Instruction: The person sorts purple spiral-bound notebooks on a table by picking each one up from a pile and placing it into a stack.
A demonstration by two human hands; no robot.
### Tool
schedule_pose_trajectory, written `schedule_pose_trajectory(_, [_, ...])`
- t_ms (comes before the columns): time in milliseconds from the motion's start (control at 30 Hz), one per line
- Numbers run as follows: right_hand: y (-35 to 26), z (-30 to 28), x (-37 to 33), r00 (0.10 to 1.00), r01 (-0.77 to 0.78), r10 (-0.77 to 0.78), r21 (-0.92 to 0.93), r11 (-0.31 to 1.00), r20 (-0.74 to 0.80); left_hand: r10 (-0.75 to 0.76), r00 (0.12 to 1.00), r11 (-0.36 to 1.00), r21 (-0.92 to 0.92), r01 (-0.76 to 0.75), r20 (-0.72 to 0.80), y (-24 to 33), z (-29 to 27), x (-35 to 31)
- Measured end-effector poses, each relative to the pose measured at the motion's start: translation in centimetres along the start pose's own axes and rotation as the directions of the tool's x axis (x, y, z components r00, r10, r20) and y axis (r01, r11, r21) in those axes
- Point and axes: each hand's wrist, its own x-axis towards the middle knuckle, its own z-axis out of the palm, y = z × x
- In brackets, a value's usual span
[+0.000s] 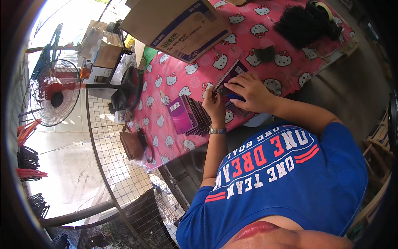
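Near the middle of the frame, a dark purple notebook with a pale spiral-bound edge (237,69) lay at a slant on a table covered in pink cloth with white cartoon cat faces (195,85), partly hidden by both hands. The left hand (214,106), with a silver metal bracelet watch (217,130) at its wrist, had its fingers bent and drawn together at the lower end of the spiral; whether they pinched the notebook could not be told. The right hand (253,93) curved over the notebook from the right, its fingers slightly spread above a small blue object (235,96); whether it gripped that object could not be told either.

Just left of the left hand, a fanned stack of purple spiral notebooks (182,114) rested on the cloth. A brown cardboard box with blue printing (176,31) stood at the top centre. Right of the notebook lay a dark green rounded piece (265,54), and a black bristly heap (304,25) sat at the upper right, with a pale yellow ring (324,10) beside it. A brown bag (132,143) rested at the table's left edge.
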Motion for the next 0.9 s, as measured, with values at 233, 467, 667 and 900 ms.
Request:
schedule_pose_trajectory(233, [-0.5, -0.1, 0.5, 0.954, -0.216, 0.151, 0.250, 0.944, 0.257, 0.086, 0.995, 0.987, 0.140, -0.078, -0.054, 0.1, 0.0, -0.5])
schedule_pose_trajectory(467, [2.8, -2.1, -1.7, 0.919, -0.380, 0.280, 0.429, 0.820, 0.278, 0.462, 0.885, 0.722, 0.561, -0.406, 0.046, 9.3, -2.5, 2.3])
schedule_pose_trajectory(667, [11.6, -1.2, -8.8, 0.879, -0.394, 0.423, -0.163, 0.904, 0.221, 0.306, 0.913, 0.288, 0.887, -0.360, 0.271, 18.0, -9.6, 5.5])
schedule_pose_trajectory(900, [23.7, -6.3, -4.1, 0.879, -0.474, 0.313, -0.581, 0.662, -0.360, -0.042, 0.973, 0.422, 0.887, -0.187, 0.226, 9.8, -11.7, 7.0])
